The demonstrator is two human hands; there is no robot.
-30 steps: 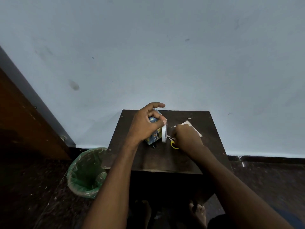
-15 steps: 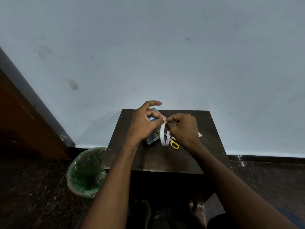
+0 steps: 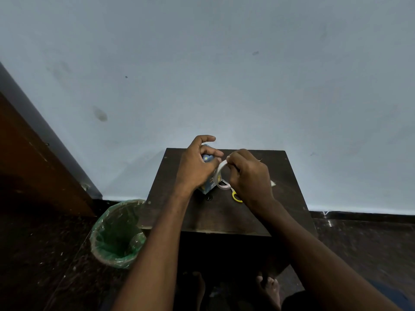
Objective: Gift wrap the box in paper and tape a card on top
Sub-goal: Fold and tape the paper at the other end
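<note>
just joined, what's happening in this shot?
A person is gift wrapping at a small dark table. The left hand holds the box, already covered in blue patterned paper, steady on the table. The right hand grips a tape roll right beside the box, apparently picking at its end. Yellow-handled scissors lie on the table under the right hand. A pale piece, possibly the card, peeks out behind that hand. A green-lined bin stands left of the table.

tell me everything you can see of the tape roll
The tape roll is a thin whitish ring, seen nearly edge-on, held upright above the table between both hands. The right hand pinches its top edge; the left hand meets it there, beside the wrapped box. Its lower edge hangs just above the scissors.
</note>
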